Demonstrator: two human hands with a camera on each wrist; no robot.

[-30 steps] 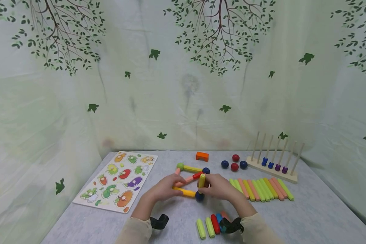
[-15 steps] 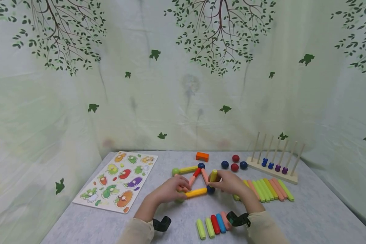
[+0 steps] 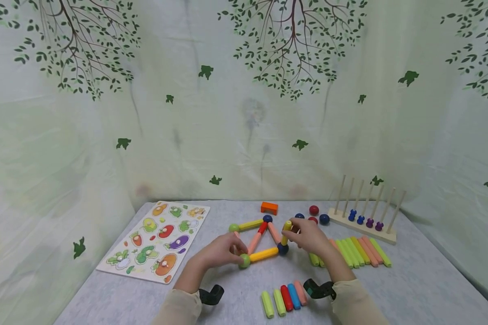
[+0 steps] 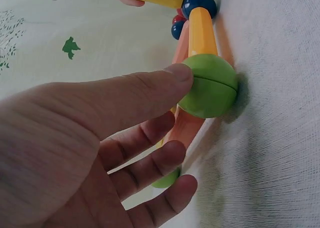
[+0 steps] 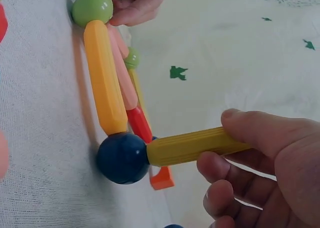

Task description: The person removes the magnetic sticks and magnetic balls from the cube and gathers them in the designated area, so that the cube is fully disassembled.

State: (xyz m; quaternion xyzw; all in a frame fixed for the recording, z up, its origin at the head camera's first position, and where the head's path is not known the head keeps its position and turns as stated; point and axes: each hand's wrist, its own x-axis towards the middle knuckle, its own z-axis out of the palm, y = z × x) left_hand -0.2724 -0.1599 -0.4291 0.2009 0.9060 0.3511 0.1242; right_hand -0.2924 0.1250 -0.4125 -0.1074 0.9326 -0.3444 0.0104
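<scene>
A flat frame of magnetic sticks and balls lies mid-table. Near its front left corner, my left hand (image 3: 221,249) holds a green ball (image 4: 209,86); the thumb touches it, and the index finger is mostly hidden. An orange-yellow stick (image 3: 264,254) joins this ball to a dark blue ball (image 5: 123,158). My right hand (image 3: 309,235) pinches a yellow stick (image 5: 192,147) between thumb and fingers; it stands upright on the blue ball, touching it. Pink sticks (image 3: 274,233), a red piece (image 3: 263,228) and another yellow stick (image 3: 251,224) form the frame's rest.
Loose sticks (image 3: 345,253) lie in a row at right, partly behind my right forearm. Several more sticks (image 3: 286,298) lie in front. Behind are balls (image 3: 324,219), an orange block (image 3: 269,207) and a peg rack (image 3: 368,225). A vegetable puzzle board (image 3: 154,243) lies left.
The frame has shifted and turned, its front blue ball moving right and slightly back. My right hand has moved right with the upright yellow stick; the left hand has stayed near the front left corner.
</scene>
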